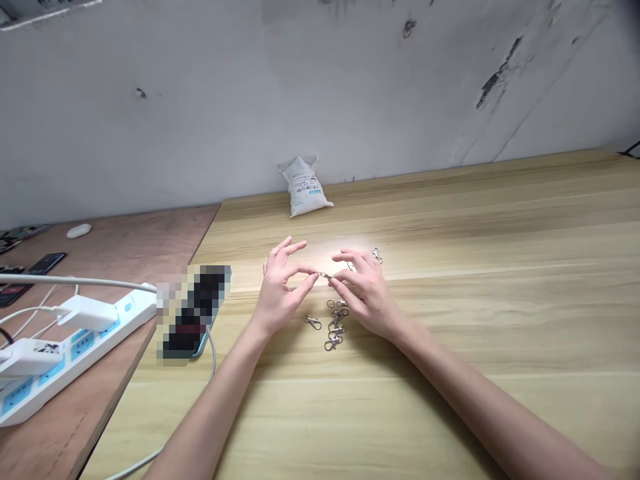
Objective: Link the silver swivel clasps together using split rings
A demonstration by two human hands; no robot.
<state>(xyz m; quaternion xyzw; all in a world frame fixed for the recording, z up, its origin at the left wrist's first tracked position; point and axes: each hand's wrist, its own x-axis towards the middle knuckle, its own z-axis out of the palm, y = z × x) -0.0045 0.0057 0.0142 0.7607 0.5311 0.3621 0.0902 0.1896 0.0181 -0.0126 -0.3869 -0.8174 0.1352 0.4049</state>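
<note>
Between my two hands a small metal swivel clasp (325, 275) is held a little above the wooden table. My left hand (281, 292) pinches its left end between thumb and index finger, the other fingers raised. The thumb and index finger of my right hand (371, 293) grip the right end. Below them lies a small pile of silvery swivel clasps and rings (337, 328). One separate clasp (313, 322) rests left of the pile. Beyond my right hand sits another clasp (377, 255), and one more metal piece (351, 266) is partly hidden behind its fingers.
A white plastic packet (305, 190) with a printed label stands by the wall. On the left lie a phone (197, 313), partly pixelated, with a cable, and a white power strip (83, 350) with plugged-in chargers. Farther left are a white case (79, 231) and another phone (47, 264).
</note>
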